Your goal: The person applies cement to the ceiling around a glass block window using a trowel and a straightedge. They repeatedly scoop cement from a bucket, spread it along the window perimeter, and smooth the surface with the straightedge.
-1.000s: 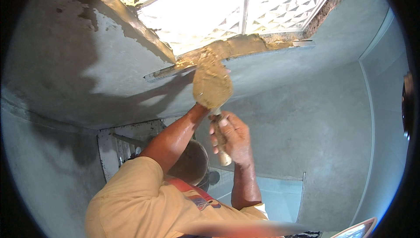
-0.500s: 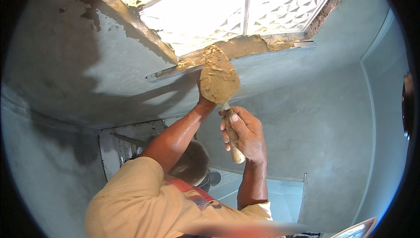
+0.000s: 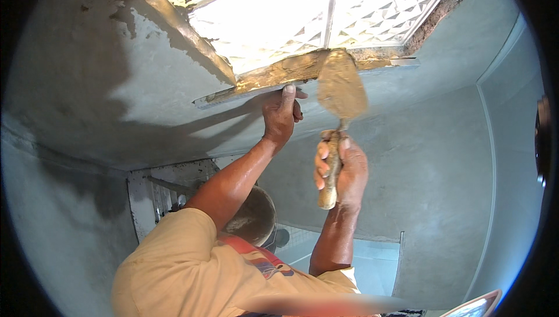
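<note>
My right hand (image 3: 343,171) grips the wooden handle (image 3: 329,194) of a pointed trowel (image 3: 340,84), its blade coated in tan mortar and raised against the window's lower ledge. My left hand (image 3: 282,113) is just under a long metal straightedge (image 3: 212,98), thumb up at its edge, index finger apart, other fingers partly curled. The straightedge lies along the ledge, which carries wet mortar (image 3: 273,69). Above is a bright window (image 3: 378,8) with patterned glass and white bars, its sides edged with rough mortar and broken render.
Grey plastered walls (image 3: 425,154) surround me. Below, behind my left arm, are a dark bucket (image 3: 250,212) and a pale marked board (image 3: 140,206) with long bars on it. A light blue surface (image 3: 375,259) shows at the lower right, and a white trim line runs down the right.
The trowel has moved right along the ledge and now looks slightly blurred. My left hand, earlier mostly hidden behind the blade, now shows below the straightedge.
</note>
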